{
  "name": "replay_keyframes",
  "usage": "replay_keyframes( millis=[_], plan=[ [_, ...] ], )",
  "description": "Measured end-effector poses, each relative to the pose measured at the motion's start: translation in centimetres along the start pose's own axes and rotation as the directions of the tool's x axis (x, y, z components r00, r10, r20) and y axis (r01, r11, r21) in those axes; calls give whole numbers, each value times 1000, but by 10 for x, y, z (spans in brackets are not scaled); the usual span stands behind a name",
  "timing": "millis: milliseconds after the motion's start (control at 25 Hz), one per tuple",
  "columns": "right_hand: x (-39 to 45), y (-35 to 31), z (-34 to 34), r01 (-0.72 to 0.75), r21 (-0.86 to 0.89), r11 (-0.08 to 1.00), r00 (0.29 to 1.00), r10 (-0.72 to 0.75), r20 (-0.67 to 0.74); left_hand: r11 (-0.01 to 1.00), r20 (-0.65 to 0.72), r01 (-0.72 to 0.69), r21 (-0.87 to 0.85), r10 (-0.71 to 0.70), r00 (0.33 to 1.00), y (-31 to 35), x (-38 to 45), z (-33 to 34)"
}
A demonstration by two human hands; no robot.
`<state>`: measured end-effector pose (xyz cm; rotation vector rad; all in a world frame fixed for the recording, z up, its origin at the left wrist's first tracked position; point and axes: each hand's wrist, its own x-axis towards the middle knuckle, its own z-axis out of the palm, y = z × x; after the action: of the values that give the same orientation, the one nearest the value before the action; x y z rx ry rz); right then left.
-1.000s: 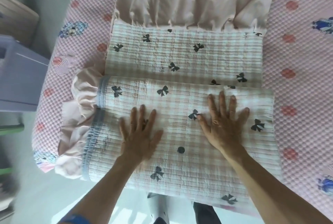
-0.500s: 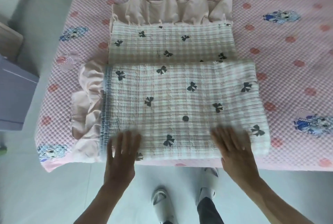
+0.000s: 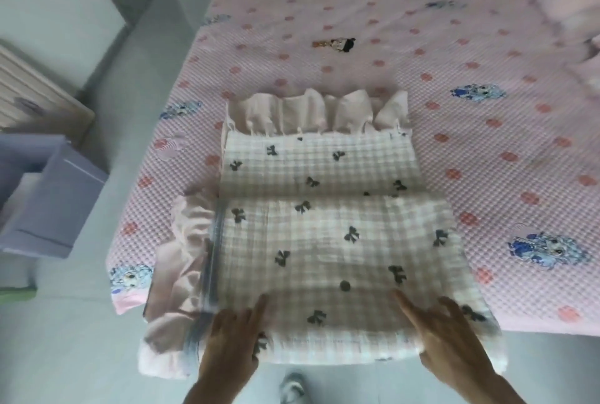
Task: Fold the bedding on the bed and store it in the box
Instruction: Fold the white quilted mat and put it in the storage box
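Both hands are working at the near edge of the folded bedding (image 3: 328, 241): the left hand (image 3: 232, 338) is lying on its near-left corner, the right hand (image 3: 444, 335) on its near-right; blur is hiding whether the fingers are gripping the edge or just resting. Lying on the pink bed (image 3: 422, 56) near its foot, the checked quilt is already folded into a stepped stack, frills showing. Lifting it into the purple box (image 3: 48, 196) on the floor to the left is what seems to be remaining
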<state>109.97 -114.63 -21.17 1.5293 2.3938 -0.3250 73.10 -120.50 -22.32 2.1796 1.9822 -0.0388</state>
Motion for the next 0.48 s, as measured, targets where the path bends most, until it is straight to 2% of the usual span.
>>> replay_keyframes(
  millis=[40, 80, 160, 200, 280, 400, 480],
  plan=[
    [-20, -11, -14, 32, -7, 999, 999, -32, 31, 999, -34, -15, 53, 17, 999, 8, -26, -14],
    [-41, -22, -30, 42, 1, 999, 996, -42, 77, 996, -12, -26, 80, 27, 1000, 15, -51, -30],
    [-80, -32, -67, -8, 101, 995, 948, -24, 317, 998, 200, 24, 60, -36, 979, 31, -80, -67],
    [-90, -31, -86, -26, 128, 991, 925, -25, 380, 997, 288, 60, 55, -73, 955, 38, -86, -83],
    [-91, -25, -124, -26, 134, 991, 937, -22, 349, 986, 315, 121, 118, -153, 937, 49, -78, -120],
    [-61, -2, -164, -50, 149, 988, 966, 10, 260, 978, 368, 196, 75, -210, 906, 48, -24, -168],
    [-17, 11, -188, -47, 144, 989, 981, 18, 194, 968, 344, 247, 39, -245, 906, 34, 21, -188]
  ],
)
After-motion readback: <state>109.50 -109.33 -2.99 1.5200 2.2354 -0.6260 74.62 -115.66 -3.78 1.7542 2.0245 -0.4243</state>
